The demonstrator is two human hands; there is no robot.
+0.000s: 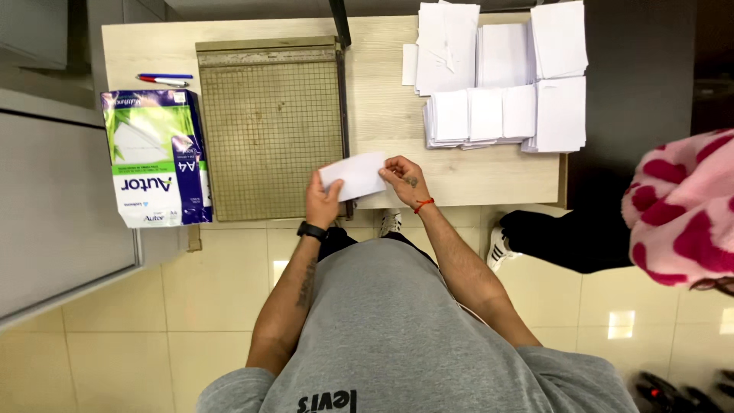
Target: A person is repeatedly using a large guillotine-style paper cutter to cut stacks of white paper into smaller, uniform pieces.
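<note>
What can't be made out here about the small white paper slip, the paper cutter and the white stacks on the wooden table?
- Head view: the lower left corner of the small white paper slip is hidden by the left hand; the right hand covers its right edge.
- The grey gridded paper cutter has a dark blade arm cut off by the top edge.
- The stacks of cut white sheets: sheet count is too fine to tell, and the top edge clips them.

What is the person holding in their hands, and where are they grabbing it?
A small white paper slip. The left hand pinches its left end and the right hand pinches its right end, over the paper cutter's edge.
</note>
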